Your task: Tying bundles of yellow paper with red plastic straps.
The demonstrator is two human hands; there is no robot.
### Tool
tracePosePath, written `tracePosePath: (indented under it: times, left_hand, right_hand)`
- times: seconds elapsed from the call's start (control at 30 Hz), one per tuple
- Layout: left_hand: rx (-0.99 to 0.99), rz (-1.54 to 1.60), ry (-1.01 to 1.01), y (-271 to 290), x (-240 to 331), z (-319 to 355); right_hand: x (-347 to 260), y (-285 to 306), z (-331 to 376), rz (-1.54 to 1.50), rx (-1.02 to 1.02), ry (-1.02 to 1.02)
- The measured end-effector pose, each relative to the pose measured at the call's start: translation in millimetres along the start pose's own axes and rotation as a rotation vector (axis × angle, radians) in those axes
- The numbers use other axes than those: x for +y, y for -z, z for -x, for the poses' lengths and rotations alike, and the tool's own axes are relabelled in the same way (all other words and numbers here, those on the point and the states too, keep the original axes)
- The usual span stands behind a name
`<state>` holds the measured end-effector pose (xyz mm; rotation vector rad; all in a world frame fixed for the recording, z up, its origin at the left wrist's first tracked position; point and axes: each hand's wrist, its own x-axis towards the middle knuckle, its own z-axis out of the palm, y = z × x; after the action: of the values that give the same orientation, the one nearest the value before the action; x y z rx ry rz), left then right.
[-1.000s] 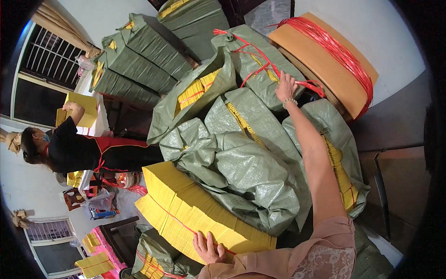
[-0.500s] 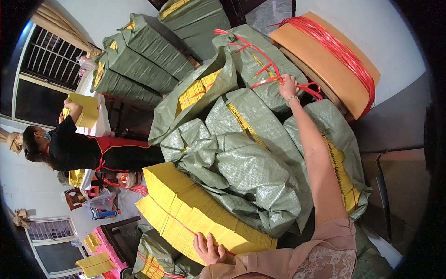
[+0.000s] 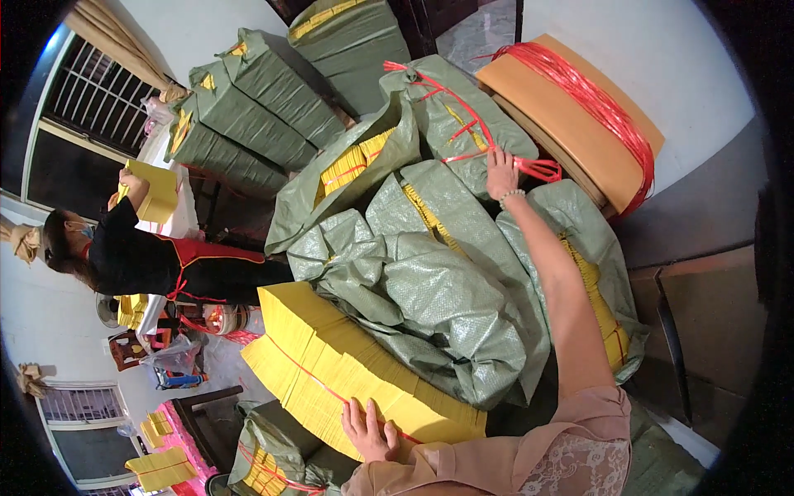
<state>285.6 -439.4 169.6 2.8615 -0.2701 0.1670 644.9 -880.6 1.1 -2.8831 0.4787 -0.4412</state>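
My left hand (image 3: pixel 370 431) lies with fingers spread on a long stack of folded yellow paper (image 3: pixel 356 372), tied lengthwise with a thin red cord. My right arm reaches far forward. At its end my right hand (image 3: pixel 502 175), wearing a bead bracelet, rests with fingers stretched out on a green woven sack (image 3: pixel 455 107). Red plastic ribbon (image 3: pixel 539 169) runs across this sack and passes by or under the fingers; its loose ends bunch to the right of the hand. Between my hands lie crumpled green sacks (image 3: pixel 451 289) with yellow stacks showing through their gaps.
An open sack (image 3: pixel 285 202) holds a red-tied yellow stack. Several full sacks (image 3: pixel 256 107) stand at the far left. A brown cardboard piece (image 3: pixel 538 83) carries a red ribbon coil (image 3: pixel 587 107). At the left a person in black (image 3: pixel 136 260) holds yellow sheets.
My right hand has loosened from its closed grip on the red ribbon and now lies flatter on the sack. The view has shifted slightly. My left hand stays on the yellow stack.
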Motion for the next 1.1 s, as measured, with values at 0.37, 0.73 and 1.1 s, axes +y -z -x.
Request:
tracePosePath:
  times: [0.37,0.73,1.1]
  left_hand:
    - [-0.006,0.04,-0.074,2,-16,9]
    - [-0.059,0.231,-0.153,-7,-32,18]
    - [0.04,0.183,-0.206,-5,-33,18]
  right_hand:
    - [-174,172,144,-0.498,-0.442,0.424]
    - [-301,216,376,-0.665,-0.203,0.788]
    - [-302,210,382,-0.842,-0.244,0.591]
